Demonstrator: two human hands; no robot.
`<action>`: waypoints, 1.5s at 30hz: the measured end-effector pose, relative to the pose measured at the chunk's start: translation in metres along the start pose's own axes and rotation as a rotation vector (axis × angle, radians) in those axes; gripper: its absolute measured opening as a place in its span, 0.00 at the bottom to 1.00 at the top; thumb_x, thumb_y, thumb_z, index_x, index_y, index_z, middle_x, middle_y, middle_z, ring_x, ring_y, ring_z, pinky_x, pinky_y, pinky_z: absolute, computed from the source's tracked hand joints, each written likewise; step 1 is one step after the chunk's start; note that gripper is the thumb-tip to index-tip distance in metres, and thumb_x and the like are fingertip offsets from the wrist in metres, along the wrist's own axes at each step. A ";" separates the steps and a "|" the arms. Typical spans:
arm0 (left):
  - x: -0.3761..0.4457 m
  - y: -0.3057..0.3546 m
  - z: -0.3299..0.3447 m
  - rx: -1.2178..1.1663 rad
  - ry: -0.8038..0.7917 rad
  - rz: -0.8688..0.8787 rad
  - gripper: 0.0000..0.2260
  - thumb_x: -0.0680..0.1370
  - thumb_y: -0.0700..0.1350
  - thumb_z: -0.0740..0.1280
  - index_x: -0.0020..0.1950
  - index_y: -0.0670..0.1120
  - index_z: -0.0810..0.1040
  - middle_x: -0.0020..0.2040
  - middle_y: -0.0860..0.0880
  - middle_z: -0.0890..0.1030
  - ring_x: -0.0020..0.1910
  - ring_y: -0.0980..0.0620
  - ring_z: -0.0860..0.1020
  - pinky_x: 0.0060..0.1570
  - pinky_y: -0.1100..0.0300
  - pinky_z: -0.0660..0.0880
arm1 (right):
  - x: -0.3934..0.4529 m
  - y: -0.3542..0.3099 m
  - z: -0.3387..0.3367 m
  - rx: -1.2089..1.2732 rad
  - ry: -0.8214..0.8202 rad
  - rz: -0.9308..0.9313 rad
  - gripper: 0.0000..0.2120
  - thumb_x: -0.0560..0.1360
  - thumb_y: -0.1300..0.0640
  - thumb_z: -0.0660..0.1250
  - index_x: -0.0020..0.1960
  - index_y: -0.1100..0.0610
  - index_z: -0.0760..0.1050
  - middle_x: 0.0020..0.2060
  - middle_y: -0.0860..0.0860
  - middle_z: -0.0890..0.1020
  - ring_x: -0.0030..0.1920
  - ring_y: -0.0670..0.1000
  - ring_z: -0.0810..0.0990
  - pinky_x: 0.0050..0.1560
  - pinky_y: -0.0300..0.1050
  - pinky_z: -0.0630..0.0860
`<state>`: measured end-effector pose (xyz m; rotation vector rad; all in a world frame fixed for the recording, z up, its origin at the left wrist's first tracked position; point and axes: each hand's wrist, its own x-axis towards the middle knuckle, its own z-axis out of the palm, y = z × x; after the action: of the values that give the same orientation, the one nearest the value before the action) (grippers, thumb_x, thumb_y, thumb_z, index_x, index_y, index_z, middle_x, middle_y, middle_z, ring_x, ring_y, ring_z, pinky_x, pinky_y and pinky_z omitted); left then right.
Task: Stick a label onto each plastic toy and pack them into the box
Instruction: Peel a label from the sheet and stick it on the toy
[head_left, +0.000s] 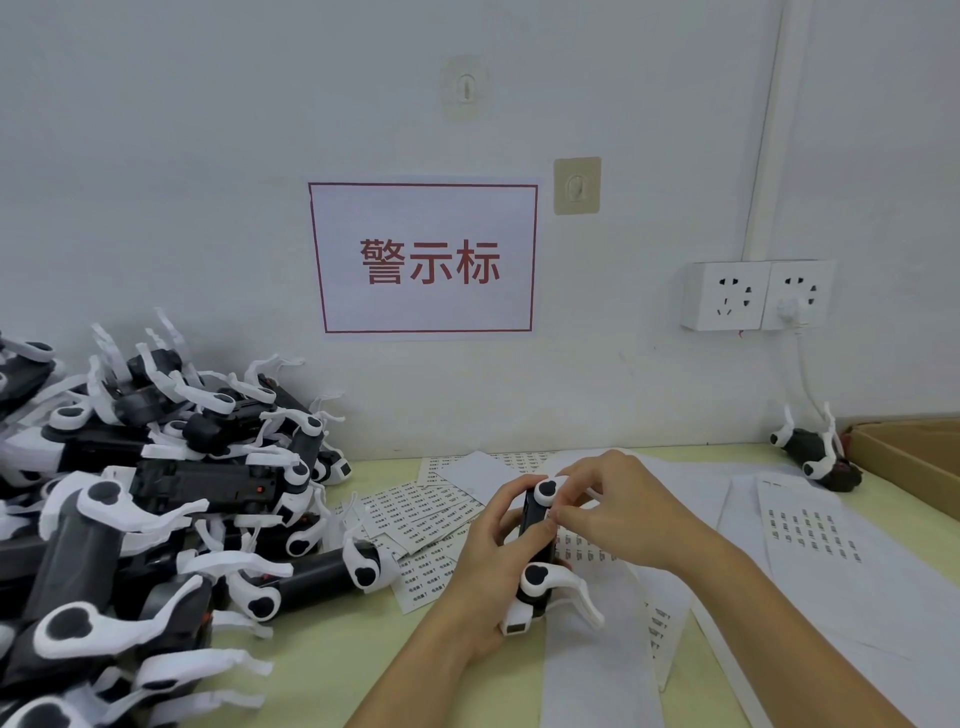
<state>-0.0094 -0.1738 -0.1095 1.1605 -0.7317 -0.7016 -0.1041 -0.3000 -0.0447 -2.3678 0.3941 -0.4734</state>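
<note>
A: Head view first: we see the left hand (491, 566) wrapped round a black-and-white plastic toy with curved white arms (537, 558), held upright above the pale yellow-green tabletop (322, 670). Why stand it on end?

B: We reckon it turns the dark side panel toward the right hand (618, 506), whose fingertips (558, 514) are pinched together against that panel. We take it a small label is being pressed on there, though the label itself is too small for us to make out.

A: And the white sheets of small printed labels (421, 512)?

B: They lie spread directly under and beside the hands, so the next sticker is near.

A: The big heap of black-and-white plastic toys (145, 499) sits left against the wall.

B: We judge those are waiting their turn, kept on the holding hand's side. The brown cardboard box (904, 457) sits at the far right edge, well apart, with one lone black-and-white toy (813, 452) lying just beside it.

A: So packing comes after?

B: We think so; the held toy is not yet boxed.
</note>
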 end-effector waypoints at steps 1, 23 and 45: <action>0.000 0.000 0.000 0.005 0.000 0.003 0.24 0.66 0.51 0.76 0.62 0.57 0.79 0.56 0.43 0.83 0.44 0.41 0.80 0.52 0.45 0.77 | 0.000 0.000 0.000 -0.001 0.000 -0.002 0.09 0.71 0.58 0.70 0.34 0.50 0.84 0.40 0.48 0.83 0.48 0.51 0.81 0.55 0.51 0.79; 0.003 -0.003 -0.001 -0.008 0.019 0.006 0.24 0.65 0.50 0.75 0.61 0.58 0.79 0.55 0.44 0.83 0.43 0.42 0.80 0.50 0.47 0.76 | 0.002 0.000 0.004 -0.044 0.051 -0.036 0.08 0.70 0.58 0.71 0.34 0.50 0.83 0.41 0.44 0.83 0.45 0.39 0.81 0.49 0.42 0.80; 0.005 -0.007 -0.003 0.001 0.046 0.006 0.22 0.68 0.47 0.73 0.62 0.57 0.79 0.55 0.45 0.83 0.45 0.44 0.80 0.51 0.46 0.76 | 0.005 -0.004 0.011 -0.204 0.110 0.058 0.03 0.69 0.52 0.70 0.40 0.49 0.83 0.49 0.46 0.82 0.50 0.48 0.81 0.53 0.50 0.80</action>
<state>-0.0053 -0.1778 -0.1166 1.1710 -0.6965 -0.6675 -0.0937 -0.2928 -0.0486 -2.5250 0.5846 -0.5605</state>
